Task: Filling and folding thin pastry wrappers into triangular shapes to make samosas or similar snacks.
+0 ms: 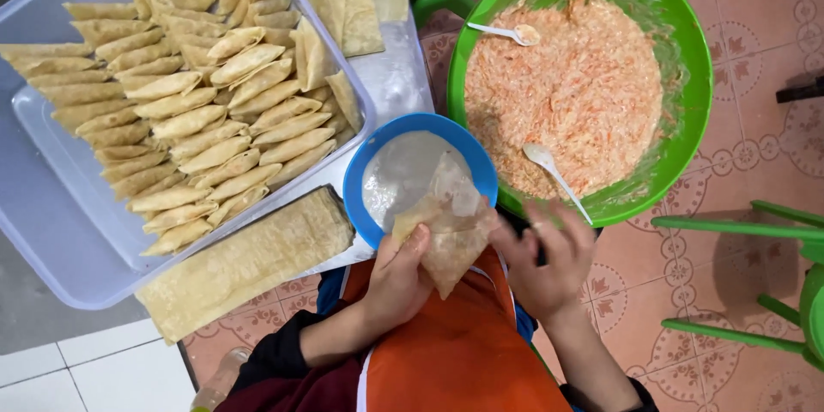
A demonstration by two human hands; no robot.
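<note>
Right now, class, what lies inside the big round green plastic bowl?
The big round green plastic bowl holds an orange-and-white shredded filling, with two white plastic spoons resting in it. The bowl's bottom is covered by the filling, so nothing beneath shows.

Taking the blue plate (369, 197) as reference: its left side is blocked by the clear tray (51, 232) packed with folded pastries (197, 112), with a stack of wrapper sheets (249, 262) just below-left. Its right rim nearly touches the green bowl (687, 137) of shredded filling, leaving no passage between. Open tiled floor (738, 60) lies beyond the bowl, bounded lower right by a green stool (738, 227).
</note>
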